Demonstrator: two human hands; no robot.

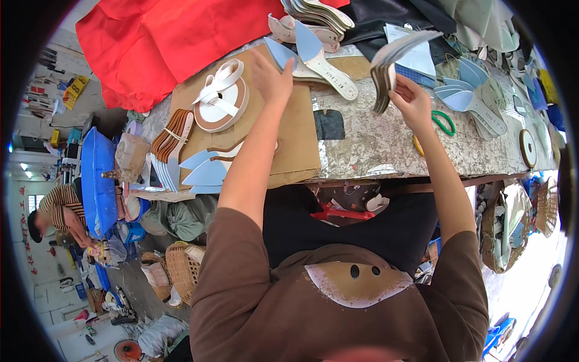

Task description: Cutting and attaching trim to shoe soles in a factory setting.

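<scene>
My right hand is raised over the table, its fingers and thumb closed round the heel end of a stack of shoe insoles, seen edge-on. My left hand is open, fingers apart, over the cardboard. It is beside a pale-blue-and-white insole; whether it touches that one is hidden. Another blue-tipped insole lies to its right. Left of my forearm are a roll of white tape, a banded bundle of insoles and several loose blue-tipped insoles.
Red sheet material covers the back left. More stacked insoles stand at the back, with others at right. Green-handled scissors lie near my right wrist. Left of the table is a blue bin; another person bends farther off.
</scene>
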